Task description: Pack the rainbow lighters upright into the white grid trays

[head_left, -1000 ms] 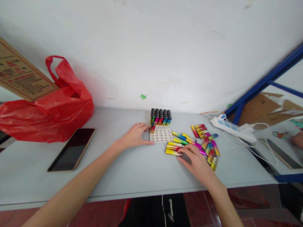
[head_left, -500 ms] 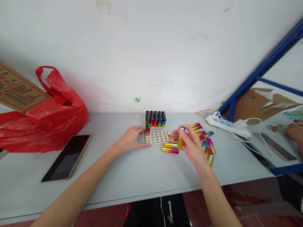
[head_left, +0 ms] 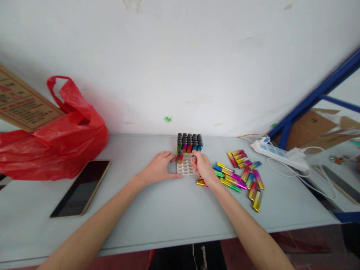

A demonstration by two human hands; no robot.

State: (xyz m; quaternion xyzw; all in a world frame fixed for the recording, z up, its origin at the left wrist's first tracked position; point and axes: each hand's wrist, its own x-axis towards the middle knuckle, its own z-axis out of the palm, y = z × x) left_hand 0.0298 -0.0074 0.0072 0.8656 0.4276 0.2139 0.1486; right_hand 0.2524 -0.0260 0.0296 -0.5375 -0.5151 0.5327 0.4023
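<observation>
A white tray [head_left: 184, 170] with rows of small round-ended slots lies on the table. One red-and-gold lighter [head_left: 180, 158] stands upright in its far left corner. My left hand [head_left: 160, 169] grips the tray's left side, thumb at the near corner and fingertips by the standing lighter. Over the tray's right part, my right hand [head_left: 204, 168] is closed around a lighter, whose metal top [head_left: 194, 158] shows between thumb and fingers; its body is mostly hidden. Directly behind the tray stands a block of upright black-topped lighters [head_left: 189, 144] in several colours.
Loose shiny lighters [head_left: 233, 180] lie scattered to the right. Beyond them are a white power strip [head_left: 277, 152] with cables and a blue metal frame [head_left: 287, 129]. On the left are a phone [head_left: 81, 187], a red plastic bag [head_left: 75, 138] and a cardboard box [head_left: 25, 101].
My right hand has moved left with the lighter, from beside the tray to over its right part. My left hand stays at the tray's left side. The view has shifted slightly.
</observation>
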